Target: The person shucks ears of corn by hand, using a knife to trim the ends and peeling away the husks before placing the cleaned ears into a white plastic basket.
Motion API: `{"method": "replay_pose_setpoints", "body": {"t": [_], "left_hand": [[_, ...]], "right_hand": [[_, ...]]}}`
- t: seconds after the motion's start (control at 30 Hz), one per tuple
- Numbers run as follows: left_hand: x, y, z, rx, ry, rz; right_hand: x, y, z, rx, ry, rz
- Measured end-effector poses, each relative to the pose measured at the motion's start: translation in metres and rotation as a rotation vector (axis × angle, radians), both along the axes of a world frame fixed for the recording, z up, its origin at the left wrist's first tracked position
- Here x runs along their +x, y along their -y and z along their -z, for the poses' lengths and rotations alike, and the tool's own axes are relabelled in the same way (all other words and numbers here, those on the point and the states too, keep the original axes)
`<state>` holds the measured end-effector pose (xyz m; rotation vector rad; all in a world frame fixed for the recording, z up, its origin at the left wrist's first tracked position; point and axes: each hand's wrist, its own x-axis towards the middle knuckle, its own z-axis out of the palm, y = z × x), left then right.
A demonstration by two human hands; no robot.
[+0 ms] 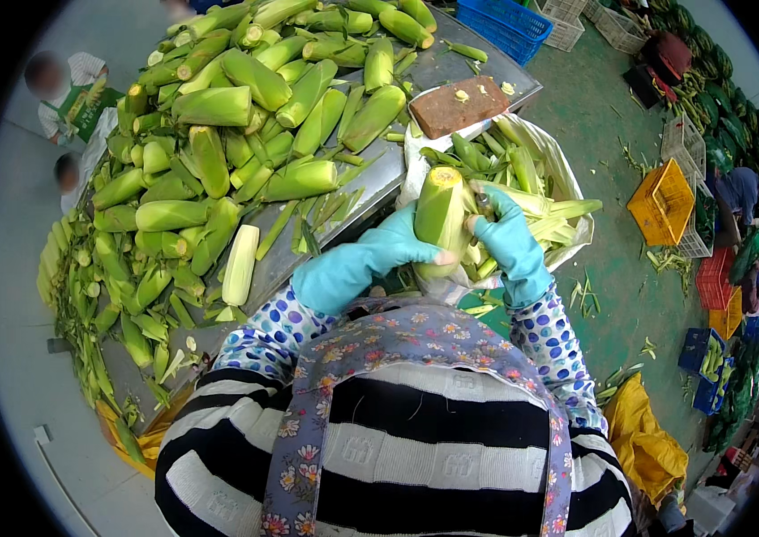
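My left hand [396,241], in a light blue rubber glove with bare fingertips, holds an ear of corn [438,215] in green husk, cut stalk end up. The gloved right hand [503,231] is at the ear's right side, thumb and fingers closed around a small dark object [483,201], perhaps a blade, and a husk leaf. Below them a white sack [571,181] holds stripped husks [520,161]. A peeled, pale ear [241,265] lies on the metal table's near edge, left of my left forearm. A large heap of husked ears [211,161] covers the table.
A brick [460,106] rests on the table [436,60] corner by the sack's rim. A blue crate [505,27] stands beyond. Yellow crates [663,201], a red crate [714,275] and a yellow sack [644,443] are on the right. Two people stand past the heap; others are at far right.
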<state>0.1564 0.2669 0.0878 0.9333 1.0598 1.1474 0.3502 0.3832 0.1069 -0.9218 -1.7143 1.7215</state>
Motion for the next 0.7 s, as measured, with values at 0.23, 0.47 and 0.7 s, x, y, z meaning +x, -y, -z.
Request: {"method": "replay_pose_setpoints", "body": {"t": [0.23,0.47,0.7], "left_hand": [[0.001,0.008,0.004,-0.079,0.028,-0.265],[0.018,-0.021,0.003,-0.111,0.206,-0.484],[0.002,-0.025,0.009,-0.176,0.159,-0.665]], "right_hand": [[-0.009,-0.004,0.002,-0.441,-0.051,0.258],[-0.031,0.022,0.011,-0.383,-0.181,0.278],[0.002,-0.01,0.042,-0.746,-0.418,0.36]]}}
